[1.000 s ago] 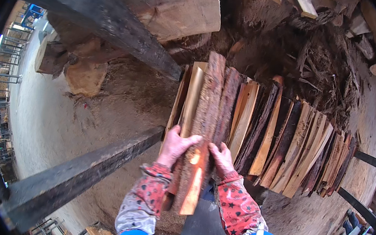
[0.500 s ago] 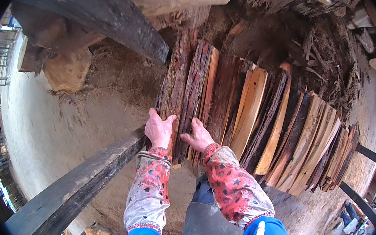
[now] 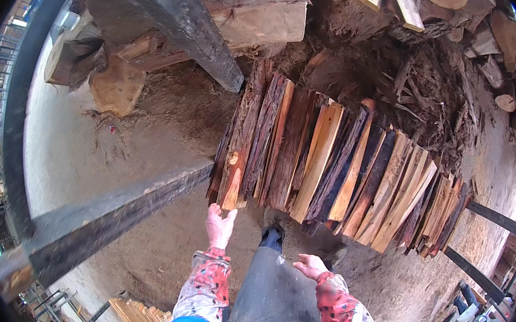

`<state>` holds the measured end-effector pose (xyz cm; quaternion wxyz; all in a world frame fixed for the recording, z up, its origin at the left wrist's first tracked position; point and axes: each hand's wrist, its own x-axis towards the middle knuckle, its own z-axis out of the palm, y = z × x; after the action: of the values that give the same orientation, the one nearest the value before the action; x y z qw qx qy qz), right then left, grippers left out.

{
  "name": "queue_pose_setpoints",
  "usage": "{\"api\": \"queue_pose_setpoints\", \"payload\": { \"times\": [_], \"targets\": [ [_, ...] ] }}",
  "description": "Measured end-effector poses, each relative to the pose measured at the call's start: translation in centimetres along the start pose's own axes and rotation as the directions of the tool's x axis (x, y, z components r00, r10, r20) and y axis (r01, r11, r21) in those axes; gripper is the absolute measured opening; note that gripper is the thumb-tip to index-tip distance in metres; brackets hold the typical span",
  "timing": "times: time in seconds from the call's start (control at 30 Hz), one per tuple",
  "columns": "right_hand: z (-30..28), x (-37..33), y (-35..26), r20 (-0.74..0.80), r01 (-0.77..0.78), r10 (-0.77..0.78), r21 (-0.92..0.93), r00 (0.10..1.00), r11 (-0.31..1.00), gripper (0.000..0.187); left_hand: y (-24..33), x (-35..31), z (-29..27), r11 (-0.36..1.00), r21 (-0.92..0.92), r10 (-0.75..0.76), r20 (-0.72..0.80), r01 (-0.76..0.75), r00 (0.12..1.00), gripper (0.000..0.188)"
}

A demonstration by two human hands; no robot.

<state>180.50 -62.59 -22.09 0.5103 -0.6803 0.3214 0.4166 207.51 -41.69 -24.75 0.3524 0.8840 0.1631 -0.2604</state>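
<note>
Steadying the bark-edged slab (image 3: 234,165) probably calls for gentle, even pressure on its near end, just beyond the left hand (image 3: 219,227), whose thumb and fingers are apart. The right hand (image 3: 312,266), fingers loosely parted, now hangs short of the split-wood row (image 3: 319,167); earlier, both hands lay along the wood.

Over in the upper left of the frame there's a thick log (image 3: 117,86) showing its pale cut end, and a big hewn timber (image 3: 260,20) at the top, left of centre. A heap of shredded bark (image 3: 425,94) sprawls across the upper right, with round logs (image 3: 505,102) near the edge. Pale sticks (image 3: 138,317) lie stacked at lower left; a dusty floor (image 3: 131,166) spreads through the left middle
</note>
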Motion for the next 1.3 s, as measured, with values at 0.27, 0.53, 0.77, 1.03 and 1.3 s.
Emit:
{"api": "queue_pose_setpoints", "payload": {
  "times": [0.27,0.53,0.77,1.03,1.3],
  "targets": [
    [-4.0,-7.6,0.8,-0.218,-0.069,0.093,0.115,0.972,0.991,0.054,9.6,-5.8,-17.0,0.835,-0.455,0.126,-0.389,-0.309,0.913,0.049],
    [-5.3,-13.3,1.4,-0.418,0.168,-0.038,0.280,0.908,0.945,0.053,18.0,-6.5,-31.7,0.589,-0.340,0.479,-0.584,-0.733,0.656,0.059],
    [-2.2,-24.1,12.5,-0.531,-0.116,0.223,0.228,0.818,0.967,0.044,28.2,-6.8,-31.8,0.366,0.480,0.931,-0.185,-0.797,0.315,0.048],
    [16.8,-29.9,18.7,-0.332,-0.145,0.829,0.889,0.450,0.435,0.036,30.5,-16.9,-8.7,0.352,0.252,0.910,0.131,-0.901,0.392,0.048],
    [30.3,-28.3,12.2,-0.020,0.101,0.882,0.994,0.470,-0.031,0.030,30.2,-17.9,-5.0,0.307,0.215,0.884,0.298,-0.927,0.361,0.048]
  ]
}}
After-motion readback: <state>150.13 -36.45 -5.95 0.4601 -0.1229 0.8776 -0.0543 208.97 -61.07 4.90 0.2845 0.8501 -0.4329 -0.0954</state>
